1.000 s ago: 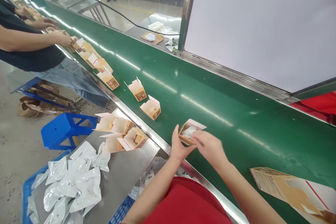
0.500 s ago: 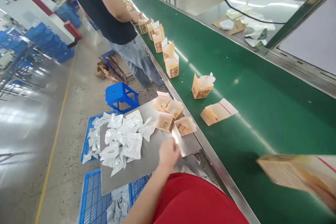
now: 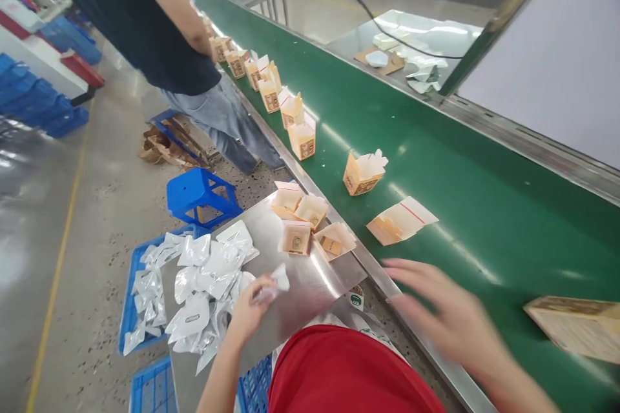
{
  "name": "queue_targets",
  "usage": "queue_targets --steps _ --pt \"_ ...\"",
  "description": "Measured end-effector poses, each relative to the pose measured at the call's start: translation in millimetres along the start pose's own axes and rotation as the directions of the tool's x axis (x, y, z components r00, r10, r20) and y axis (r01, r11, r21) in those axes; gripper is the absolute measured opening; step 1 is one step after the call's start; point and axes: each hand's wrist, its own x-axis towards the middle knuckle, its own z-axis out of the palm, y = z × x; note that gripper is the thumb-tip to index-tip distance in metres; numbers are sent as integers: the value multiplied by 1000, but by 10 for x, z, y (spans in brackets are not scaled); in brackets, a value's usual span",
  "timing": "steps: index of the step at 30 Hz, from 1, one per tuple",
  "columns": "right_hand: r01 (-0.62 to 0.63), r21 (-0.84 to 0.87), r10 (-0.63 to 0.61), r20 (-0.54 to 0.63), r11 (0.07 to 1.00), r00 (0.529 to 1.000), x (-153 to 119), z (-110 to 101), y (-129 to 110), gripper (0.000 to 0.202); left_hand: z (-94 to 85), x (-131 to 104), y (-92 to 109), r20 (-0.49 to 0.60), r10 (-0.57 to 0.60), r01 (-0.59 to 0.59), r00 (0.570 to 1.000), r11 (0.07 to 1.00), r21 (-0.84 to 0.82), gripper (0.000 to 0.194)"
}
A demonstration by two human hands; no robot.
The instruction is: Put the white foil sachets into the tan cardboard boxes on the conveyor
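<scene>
My left hand [image 3: 252, 311] is closed around a small white pouch [image 3: 281, 277] above the metal table [image 3: 300, 300]. Just left of it lies a pile of white sealed pouches [image 3: 213, 271]. My right hand [image 3: 436, 310], somewhat blurred, reaches over the belt's metal edge with fingers stretched out and nothing in them. Beyond my hands, several open cartons [image 3: 296, 239] stand at the table's corner, small items visible inside some. On the green belt [image 3: 465, 206] an open carton [image 3: 400, 221] lies on its side. Another carton [image 3: 578, 326] lies at the right edge.
A row of open cartons [image 3: 268, 90] runs along the belt toward a co-worker [image 3: 179, 26] standing at its left side. A blue stool [image 3: 198, 197] and blue crates [image 3: 126, 300] stand left of and below the table. A metal frame with a pale panel [image 3: 547, 64] rises beyond the belt.
My right hand has let go of the carton at the far right and moved left. My left hand has moved left from near the table cartons and now has a pouch. The view has shifted.
</scene>
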Motion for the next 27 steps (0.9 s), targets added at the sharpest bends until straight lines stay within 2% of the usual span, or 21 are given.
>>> queue_targets --steps 1,2,3,4,6,8,10,12,13,15,16,17,18,19,20,21,22,23,25,26,27 --pt "60 87 -71 129 994 989 58 96 -64 34 37 -114 121 155 14 0 988 996 -87 22" --pt "88 194 -137 256 977 957 118 184 -123 39 109 -201 254 292 40 5 956 989 -151 21" --pt "76 293 -181 350 953 919 167 251 -172 40 209 -262 391 392 66 12 918 981 -195 21" --pt "34 360 -185 395 932 900 195 291 -210 36 329 -302 525 450 86 21 889 974 -227 20" --pt "-34 401 -142 400 915 905 166 292 -242 26 588 -337 763 473 100 33 875 964 -265 20" --pt "-35 339 -92 352 940 931 36 222 -212 32 817 -347 957 449 79 50 890 962 -268 25" --pt "15 264 -85 258 965 962 -137 120 -108 37 991 -352 1124 475 78 44 876 970 -240 26" --pt "72 239 -97 95 968 991 -296 -11 65 19 1110 -349 1269 546 123 -17 829 981 -195 28" --pt "76 229 -81 10 971 997 -361 -97 168 16 1153 -339 1326 561 141 -55 816 984 -167 31" --pt "8 165 21 -169 986 985 -457 -317 376 16 1216 -299 1384 523 140 -109 841 990 -89 40" --pt "-70 115 98 -265 991 959 -488 -443 471 13 1244 -272 1380 486 130 -127 864 991 -39 43" --pt "-160 63 172 -379 985 909 -506 -567 556 11 1273 -242 1355 445 126 -147 887 989 12 44" --pt "-243 17 219 -503 970 836 -512 -676 630 9 1310 -213 1315 412 139 -180 901 982 63 41" --pt "-300 -28 221 -613 954 759 -504 -755 696 7 1355 -187 1267 396 169 -229 903 967 111 37" --pt "-320 -83 179 -687 944 705 -485 -795 756 5 1410 -166 1221 397 206 -286 895 946 154 34" --pt "-309 -157 110 -712 938 694 -456 -791 816 3 1473 -151 1181 412 243 -343 878 920 188 34" --pt "-278 -246 36 -686 929 727 -422 -744 877 6 1541 -140 1155 438 273 -392 856 896 210 36" --pt "-243 -335 -11 -606 911 795 -387 -660 943 12 1609 -132 1142 474 292 -433 830 875 218 38" --pt "-204 -456 54 -321 866 945 -326 -431 1085 23 1723 -118 1151 536 315 -486 783 848 212 40" --pt "-178 -474 126 -140 862 982 -303 -313 1157 28 1761 -110 1166 551 323 -500 769 842 203 41" --pt "-141 -461 174 30 876 984 -283 -210 1226 33 1784 -101 1181 557 330 -505 762 842 192 41"
